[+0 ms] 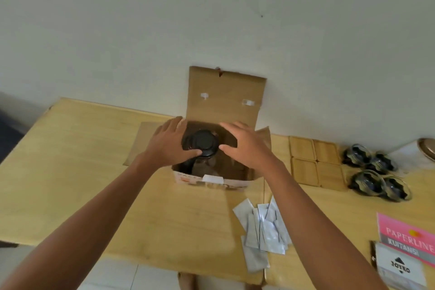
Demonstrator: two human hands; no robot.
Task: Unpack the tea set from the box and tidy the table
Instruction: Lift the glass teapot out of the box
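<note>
An open cardboard box (224, 101) stands on the wooden table (77, 148) against the wall, its back flap upright. Inside it stands a glass teapot with a round black lid (203, 142). My left hand (168, 142) rests against the left side of the lid, thumb under its front edge. My right hand (244, 142) is at the lid's right side, fingers spread, thumb close to the lid. Several square wooden coasters (315, 162) lie right of the box. Beyond them stand several glass cups (376, 174) with dark inserts.
A loose pile of silvery sachets (266, 231) lies near the table's front edge. A pink receipt book (404, 238) and a white packet (400, 268) sit at the front right. A metal dish (427, 147) is at the far right.
</note>
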